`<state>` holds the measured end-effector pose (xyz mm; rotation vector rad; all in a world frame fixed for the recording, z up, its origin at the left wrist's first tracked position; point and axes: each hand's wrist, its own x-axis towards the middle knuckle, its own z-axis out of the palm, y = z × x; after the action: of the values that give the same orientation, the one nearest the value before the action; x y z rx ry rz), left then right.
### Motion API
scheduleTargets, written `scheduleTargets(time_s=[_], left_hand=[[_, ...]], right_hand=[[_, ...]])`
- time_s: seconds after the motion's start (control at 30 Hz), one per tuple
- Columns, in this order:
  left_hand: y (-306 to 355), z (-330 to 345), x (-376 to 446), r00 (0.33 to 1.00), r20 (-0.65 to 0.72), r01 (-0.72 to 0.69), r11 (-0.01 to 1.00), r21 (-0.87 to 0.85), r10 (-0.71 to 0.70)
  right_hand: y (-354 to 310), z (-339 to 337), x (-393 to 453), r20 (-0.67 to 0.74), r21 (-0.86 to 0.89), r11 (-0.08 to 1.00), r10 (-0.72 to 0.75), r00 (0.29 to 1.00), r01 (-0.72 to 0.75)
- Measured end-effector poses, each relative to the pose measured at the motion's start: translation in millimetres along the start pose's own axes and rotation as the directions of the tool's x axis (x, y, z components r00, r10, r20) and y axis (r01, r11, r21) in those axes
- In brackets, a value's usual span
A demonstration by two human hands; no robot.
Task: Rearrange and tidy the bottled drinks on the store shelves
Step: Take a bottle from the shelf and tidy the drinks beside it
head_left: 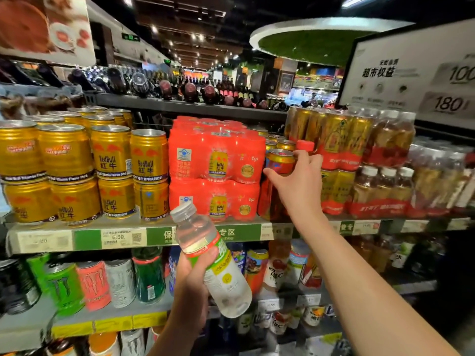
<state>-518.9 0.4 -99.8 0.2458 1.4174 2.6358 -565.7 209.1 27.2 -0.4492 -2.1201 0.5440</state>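
Dark open ceiling (195,11) overhead, dotted with small bright spotlights (154,29) running deep into the store. Up right, a round white-rimmed ceiling disc (308,39) lined green underneath, beside a white black-framed sign (411,73) printed with Chinese characters and numbers. Far back, blurred colourful displays (316,80), and top left a hanging food poster (43,27).

We read "RedBull 红牛" on gold cans (149,160); "5.58" on shelf price tag (118,237); "超市权益", "180" on sign board (411,73).
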Motion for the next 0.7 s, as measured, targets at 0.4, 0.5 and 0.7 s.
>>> scheduleTargets(time_s=[0.4,0.5,0.7], left_hand=[[-7,10,-3,0.999,0.037,0.032,0.999,-0.014,-0.032],[-12,17,-8,0.998,0.045,0.048,0.998,-0.039,-0.046],[-15,27,-9,0.997,0.057,0.056,0.997,-0.050,-0.053]], right_hand=[[31,-37,34,0.129,-0.109,0.994,0.002,0.992,0.012],[40,-40,26,0.097,-0.052,0.996,-0.062,0.993,0.068],[43,-35,14,0.050,0.154,0.985,-0.085,0.995,0.077]])
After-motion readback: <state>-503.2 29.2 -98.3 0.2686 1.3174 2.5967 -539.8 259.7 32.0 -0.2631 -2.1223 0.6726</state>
